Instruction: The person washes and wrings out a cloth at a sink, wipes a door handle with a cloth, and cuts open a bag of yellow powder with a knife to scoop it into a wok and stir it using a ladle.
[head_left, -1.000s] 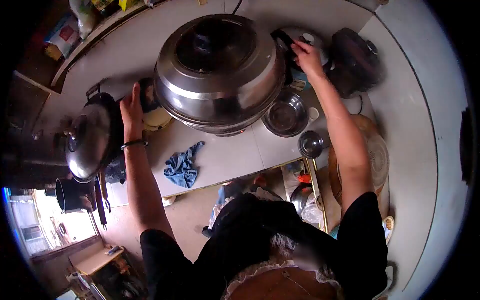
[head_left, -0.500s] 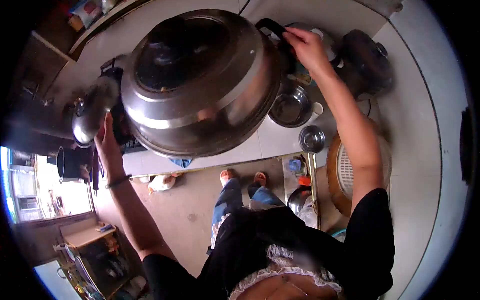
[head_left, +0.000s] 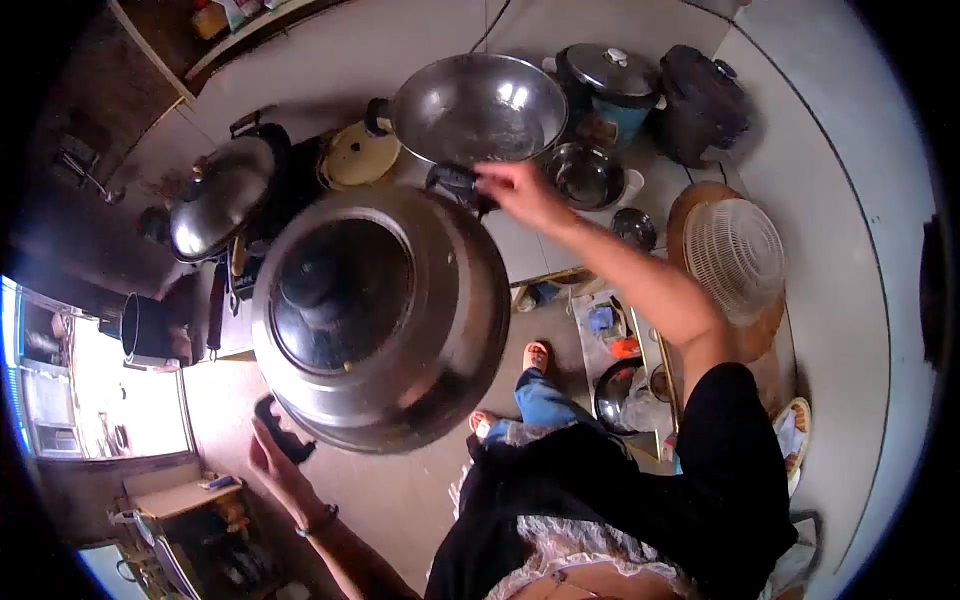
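A large metal pot [head_left: 455, 310] with a domed lid [head_left: 340, 285] hangs in the air between my hands, over the floor beside the counter. The lid has a dark glass middle and a black knob, and it sits on the pot. My right hand [head_left: 520, 195] is closed round the black handle [head_left: 455, 182] on the far side. Against the opposite black handle [head_left: 285, 430] is my left hand [head_left: 280, 465], its fingers wrapped under it and partly hidden. The pot's contents cannot be seen.
On the counter stand a wide steel wok [head_left: 480, 110], a lidded wok [head_left: 225, 195] on the stove, a yellowish lid [head_left: 358, 157], a pressure cooker [head_left: 612, 75], a dark cooker [head_left: 705, 105], a steel bowl [head_left: 582, 178] and a white plastic basket [head_left: 735, 255]. Cupboard shelves hang at upper left.
The lidded pot has moved down and toward my body, from above the counter to above the floor. Both hands moved with it. The wide wok behind it has come into view.
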